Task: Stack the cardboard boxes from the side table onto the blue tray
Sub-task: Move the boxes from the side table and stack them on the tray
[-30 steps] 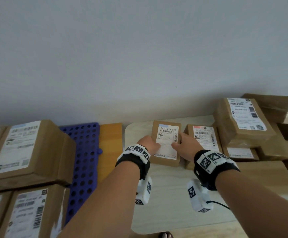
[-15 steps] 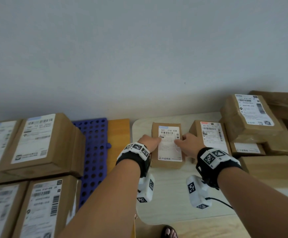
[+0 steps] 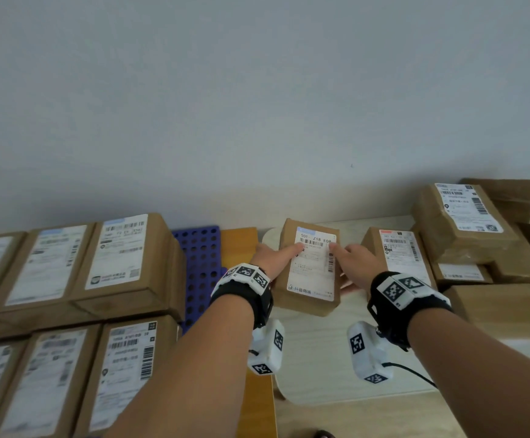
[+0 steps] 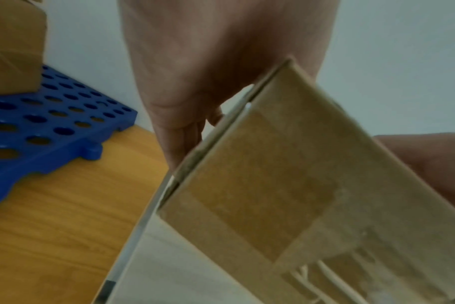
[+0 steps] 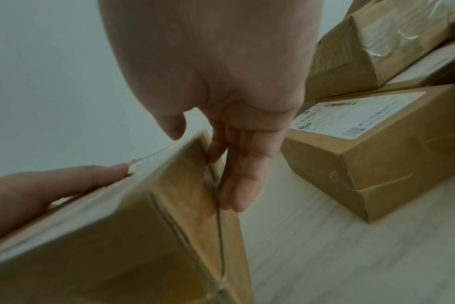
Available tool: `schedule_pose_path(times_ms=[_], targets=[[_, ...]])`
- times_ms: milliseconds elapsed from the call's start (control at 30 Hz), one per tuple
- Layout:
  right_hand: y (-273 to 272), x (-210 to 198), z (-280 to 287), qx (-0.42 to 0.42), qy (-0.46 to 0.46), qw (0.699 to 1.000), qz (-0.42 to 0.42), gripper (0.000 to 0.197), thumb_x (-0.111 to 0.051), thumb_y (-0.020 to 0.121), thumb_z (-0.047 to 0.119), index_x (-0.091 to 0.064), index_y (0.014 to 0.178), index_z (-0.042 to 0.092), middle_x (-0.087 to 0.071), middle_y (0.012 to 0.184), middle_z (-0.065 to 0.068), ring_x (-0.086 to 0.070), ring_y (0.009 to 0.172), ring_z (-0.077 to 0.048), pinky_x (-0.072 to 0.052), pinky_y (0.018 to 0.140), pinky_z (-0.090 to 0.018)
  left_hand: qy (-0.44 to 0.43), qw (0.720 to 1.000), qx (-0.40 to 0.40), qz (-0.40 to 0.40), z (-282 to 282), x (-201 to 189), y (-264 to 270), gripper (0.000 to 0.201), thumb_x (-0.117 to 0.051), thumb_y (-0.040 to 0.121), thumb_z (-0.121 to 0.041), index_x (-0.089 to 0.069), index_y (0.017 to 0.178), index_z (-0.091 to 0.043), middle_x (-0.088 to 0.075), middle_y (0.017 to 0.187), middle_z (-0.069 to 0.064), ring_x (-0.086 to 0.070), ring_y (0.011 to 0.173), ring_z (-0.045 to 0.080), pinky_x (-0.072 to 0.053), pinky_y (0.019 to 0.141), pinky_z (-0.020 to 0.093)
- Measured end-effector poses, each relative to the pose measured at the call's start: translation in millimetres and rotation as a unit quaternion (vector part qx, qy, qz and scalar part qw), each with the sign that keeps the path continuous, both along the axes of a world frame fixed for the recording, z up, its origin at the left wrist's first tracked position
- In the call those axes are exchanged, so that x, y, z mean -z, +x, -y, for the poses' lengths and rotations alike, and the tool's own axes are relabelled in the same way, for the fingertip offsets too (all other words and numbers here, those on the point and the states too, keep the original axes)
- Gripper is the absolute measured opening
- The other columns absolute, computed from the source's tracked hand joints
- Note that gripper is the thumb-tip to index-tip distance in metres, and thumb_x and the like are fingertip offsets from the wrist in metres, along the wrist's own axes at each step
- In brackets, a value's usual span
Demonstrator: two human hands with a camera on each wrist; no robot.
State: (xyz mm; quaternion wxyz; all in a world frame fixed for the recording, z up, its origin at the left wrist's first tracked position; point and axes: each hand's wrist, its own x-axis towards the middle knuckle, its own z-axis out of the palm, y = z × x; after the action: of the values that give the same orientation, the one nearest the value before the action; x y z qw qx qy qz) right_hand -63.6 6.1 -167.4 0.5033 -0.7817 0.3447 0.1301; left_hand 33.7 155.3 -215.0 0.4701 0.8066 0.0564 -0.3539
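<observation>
Both hands hold 1 small cardboard box (image 3: 312, 267) between them, above the pale side table (image 3: 320, 358) near its left end. The left hand (image 3: 274, 259) lies on the box's left side with its thumb stretched over the top onto the white shipping label (image 3: 314, 263). In the left wrist view its fingers (image 4: 179, 142) run straight down the box's side wall, pressed together, touching the cardboard. The right hand (image 3: 355, 263) mirrors it on the right side, thumb resting on the label's upper right part. In the right wrist view its fingers (image 5: 237, 168) are straight and pressed together flat against the box's side, and its thumb tip (image 5: 173, 125) sits just above the top edge. The left thumb (image 5: 65, 183) reaches across the top face from the other side.

Just right of the right hand's fingers, a second labelled box (image 3: 396, 257) stands on the side table, apart from the held one. Further right of it is a pile of larger parcels (image 3: 465, 222), stacked on one another.

Left of the left hand's fingers, beyond a strip of orange wooden surface (image 3: 238, 245), lies the blue tray (image 3: 200, 267), perforated with round holes. Stacked boxes (image 3: 124, 263) already cover most of the tray, leaving bare the strip nearest the left hand. The held box is well apart from the tray.
</observation>
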Motion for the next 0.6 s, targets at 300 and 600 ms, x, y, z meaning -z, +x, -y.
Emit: schedule_pose_path(times_ms=[300,600], targets=[[-16,-8,-55,0.071,0.046,0.995,0.062,0.045,-0.043,0.098,0.049,-0.053,0.112,0.007,-0.069,0.100,-0.008,-0.069,0.090,-0.025,-0.060,0.075,-0.043,-0.071,0.996,0.058,0.015,-54,-25,-14,0.065,-0.061,0.085,-0.060,-0.056,0.129,-0.013,-0.072,0.110,0.003,-0.070,0.092,0.019,-0.055,0.083,0.035],[-48,-18,-124,0.121,0.075,0.986,0.086,0.045,-0.040,0.100,0.048,-0.056,0.115,0.009,-0.069,0.093,-0.006,-0.069,0.079,-0.018,-0.051,0.057,-0.027,-0.074,0.993,0.091,0.024,-107,-38,-34,0.102,-0.061,0.055,-0.080,-0.054,0.131,-0.012,-0.072,0.110,0.004,-0.071,0.092,0.023,-0.056,0.083,0.038]])
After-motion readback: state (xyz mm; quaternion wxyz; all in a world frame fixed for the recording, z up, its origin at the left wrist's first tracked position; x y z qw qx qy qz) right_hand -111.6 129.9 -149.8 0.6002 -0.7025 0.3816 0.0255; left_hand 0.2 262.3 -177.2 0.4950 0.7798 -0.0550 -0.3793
